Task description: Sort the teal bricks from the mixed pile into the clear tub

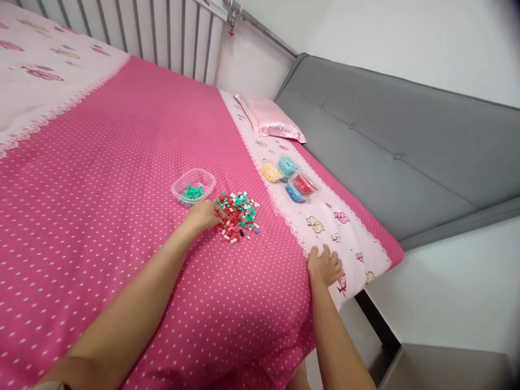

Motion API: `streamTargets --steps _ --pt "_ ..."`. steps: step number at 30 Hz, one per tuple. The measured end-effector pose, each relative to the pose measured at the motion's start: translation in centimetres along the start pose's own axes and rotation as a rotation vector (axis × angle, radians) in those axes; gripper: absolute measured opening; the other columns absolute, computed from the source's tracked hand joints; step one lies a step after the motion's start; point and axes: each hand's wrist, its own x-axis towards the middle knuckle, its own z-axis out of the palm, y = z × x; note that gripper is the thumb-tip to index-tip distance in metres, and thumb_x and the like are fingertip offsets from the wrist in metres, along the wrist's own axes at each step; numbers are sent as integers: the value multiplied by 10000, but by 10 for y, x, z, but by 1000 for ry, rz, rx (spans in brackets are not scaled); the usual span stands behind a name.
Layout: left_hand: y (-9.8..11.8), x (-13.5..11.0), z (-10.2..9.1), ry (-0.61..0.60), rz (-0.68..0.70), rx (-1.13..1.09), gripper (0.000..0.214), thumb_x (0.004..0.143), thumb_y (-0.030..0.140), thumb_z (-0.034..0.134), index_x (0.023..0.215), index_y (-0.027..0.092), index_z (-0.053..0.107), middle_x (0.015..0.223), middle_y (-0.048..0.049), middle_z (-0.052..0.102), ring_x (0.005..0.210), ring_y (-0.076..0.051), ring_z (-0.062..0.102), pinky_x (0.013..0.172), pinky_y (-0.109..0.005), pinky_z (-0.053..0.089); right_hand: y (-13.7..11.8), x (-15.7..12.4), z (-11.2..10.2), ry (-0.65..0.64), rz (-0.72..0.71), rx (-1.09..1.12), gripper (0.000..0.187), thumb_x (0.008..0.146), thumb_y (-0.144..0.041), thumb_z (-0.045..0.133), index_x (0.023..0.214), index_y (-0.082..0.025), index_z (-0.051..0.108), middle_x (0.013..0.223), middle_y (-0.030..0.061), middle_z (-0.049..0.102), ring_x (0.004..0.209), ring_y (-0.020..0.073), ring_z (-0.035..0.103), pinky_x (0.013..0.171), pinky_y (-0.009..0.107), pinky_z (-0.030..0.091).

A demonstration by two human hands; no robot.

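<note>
At the left edge of a loose pile of small plastic pieces (235, 214) is my left hand (205, 214), its fingers curled down against them. Whatever lies between those fingertips is too small to make out. The pile mixes red, green and white pieces, with a few blue and black ones. Just behind my left hand stands a clear plastic container (174, 189) with green pieces (193, 192) in it. My right hand (325, 265) rests open on the white printed band of the bedspread, fingers spread, holding nothing.
Several small tubs stand together to the right, among them a yellow tub (272, 172), a red tub (304, 184) and a light blue tub (287, 165). Beyond them lie a pink pillow (272, 116) and a grey headboard (390, 141). The bed's edge drops off near my right arm.
</note>
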Motion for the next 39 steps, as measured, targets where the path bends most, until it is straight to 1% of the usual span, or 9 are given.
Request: streamTargets --steps 7,10,14,19,23,27,31,35,39 --pt "2 -4 1 -22 1 189 142 566 134 674 675 217 713 686 -15 660 615 -157 540 557 -230 349 -2 -1 -3 -12 1 0 565 902 -482 349 1389 -209 433 1477 131 345 1354 329 272 1110 489 154" --pt "6 -6 1 -22 -17 258 136 565 146 687 656 245 711 712 -24 671 672 -198 581 562 -241 356 -2 -1 -2 -3 -3 -3 562 903 -482 350 1385 -207 440 1470 133 355 1350 332 281 1107 493 163" --pt "9 -8 2 -18 -40 334 136 605 194 693 727 247 717 775 -45 687 758 -237 613 619 -264 398 -1 -1 0 21 -14 -7 554 903 -485 354 1372 -207 456 1460 134 373 1340 326 297 1098 498 183" --pt "8 -8 4 -34 -40 390 109 658 209 657 754 227 703 816 -44 697 826 -236 627 727 -285 435 0 -1 2 40 -13 -10 544 899 -480 371 1361 -210 470 1447 129 394 1329 321 309 1096 497 189" --pt "7 -8 4 -58 -18 380 90 683 209 621 750 190 677 819 -62 691 829 -236 624 746 -312 442 0 0 1 16 -8 -5 549 902 -480 367 1375 -214 454 1461 131 371 1339 326 293 1106 493 172" --pt "7 -6 3 -64 6 301 40 649 209 608 671 190 637 737 -55 667 797 -241 620 709 -289 425 0 0 1 13 -6 -9 552 902 -479 367 1378 -212 451 1461 134 369 1341 326 291 1108 488 168" --pt "8 -3 2 -48 19 134 51 612 232 606 609 199 567 612 -9 584 698 -197 572 629 -258 380 -1 -1 1 21 -8 -7 555 900 -485 361 1371 -208 459 1457 134 376 1337 323 293 1104 490 171" --pt "13 -4 2 -55 23 -128 124 601 262 612 596 190 511 539 34 490 575 -138 473 540 -237 318 0 -1 1 24 -12 -15 558 901 -489 350 1369 -205 460 1456 136 376 1334 320 296 1099 492 178" --pt "22 -12 -2 -151 1 -439 164 649 295 606 629 181 491 484 72 379 437 -69 316 445 -206 231 0 0 2 10 -11 -10 566 900 -493 343 1378 -207 449 1463 134 365 1342 325 284 1102 495 169"
